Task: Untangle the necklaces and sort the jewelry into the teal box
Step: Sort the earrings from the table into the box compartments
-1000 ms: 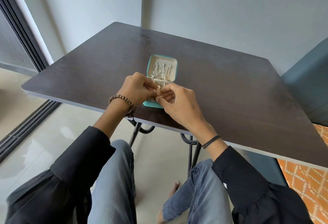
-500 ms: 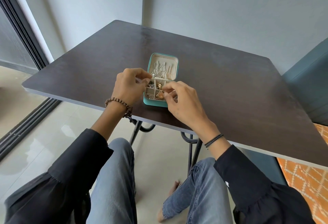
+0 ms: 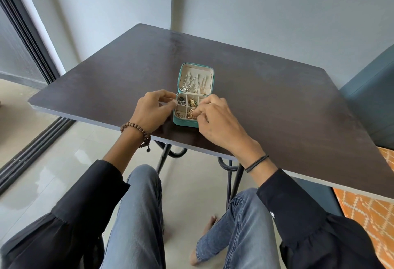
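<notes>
Dark table, open teal box, right hand pinching gold jewelry

A small teal fabric jewelry box sat open near the front edge of a dark brown wooden table. Its cream-lined lid lay tilted back, with thin silver chains hanging inside it. The base was split into small compartments that held dark and gold pieces. The left hand, with a brown beaded bracelet on its wrist, had curled fingers whose tips met at the box's left wall; a grip could not be made out. The right hand, with a black cord band on its wrist, pinched a gold ring-like piece in the near middle compartment.
</notes>
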The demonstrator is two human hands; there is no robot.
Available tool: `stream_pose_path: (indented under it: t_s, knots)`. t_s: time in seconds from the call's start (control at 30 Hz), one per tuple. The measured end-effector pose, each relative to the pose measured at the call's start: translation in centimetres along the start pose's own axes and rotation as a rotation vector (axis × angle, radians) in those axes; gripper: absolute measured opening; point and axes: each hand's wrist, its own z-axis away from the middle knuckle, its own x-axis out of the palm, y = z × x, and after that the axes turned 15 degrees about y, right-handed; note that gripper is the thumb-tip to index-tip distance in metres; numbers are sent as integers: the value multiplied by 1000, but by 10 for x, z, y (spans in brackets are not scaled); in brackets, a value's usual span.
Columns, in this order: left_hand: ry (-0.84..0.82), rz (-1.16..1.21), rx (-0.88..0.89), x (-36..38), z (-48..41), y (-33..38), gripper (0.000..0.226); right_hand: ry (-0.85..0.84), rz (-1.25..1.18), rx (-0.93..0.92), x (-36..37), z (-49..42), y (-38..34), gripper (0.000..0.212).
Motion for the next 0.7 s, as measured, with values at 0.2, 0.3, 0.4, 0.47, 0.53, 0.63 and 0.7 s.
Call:
stream_pose_path:
  t_s: [0.2, 0.3, 0.4, 0.47, 0.53, 0.63, 0.7]
  knots:
    - [-22, 25, -37, 4, 1, -6, 31, -40, -33, -9, -4, 3, 5, 33]
    - [-19, 36, -39, 5, 1, -7, 32, -100, -42, -7, -5, 3, 6, 39]
    - [-14, 35, -38, 6, 1, -7, 32, -101, -10, -29, -3, 4, 3, 41]
    - [-13, 33, -41, 6, 1, -6, 32, -96, -31, -10, -2, 4, 2, 39]
    - [-13, 32, -47, 5, 1, -6, 32, -89, -88, 43, -2, 4, 2, 38]
    - [-37, 47, -65, 4, 0, -7, 33, 3, -152, 123, -1, 5, 4, 32]
    - [-73, 64, -79, 2, 0, -8, 35, 64, -179, 163, -1, 5, 7, 27]
